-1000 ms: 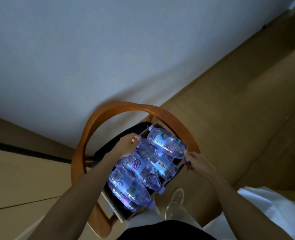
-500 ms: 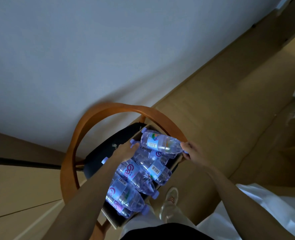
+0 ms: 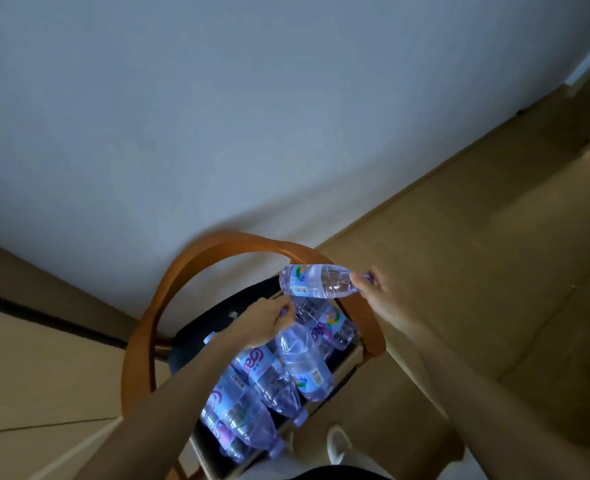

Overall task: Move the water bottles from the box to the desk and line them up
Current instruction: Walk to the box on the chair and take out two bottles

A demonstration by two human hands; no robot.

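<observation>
At frame centre, the right hand (image 3: 385,299) pinches a lifted water bottle (image 3: 316,281) by its neck, while the left hand (image 3: 264,323) grips another bottle (image 3: 304,362) over the box (image 3: 347,367).

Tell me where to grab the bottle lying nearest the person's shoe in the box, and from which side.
Take that bottle by its neck, just behind the purple cap, coming from above on the shoe side. It lies flat, packed against its neighbours, so the body offers little room, while the narrow capped end points out free.
</observation>
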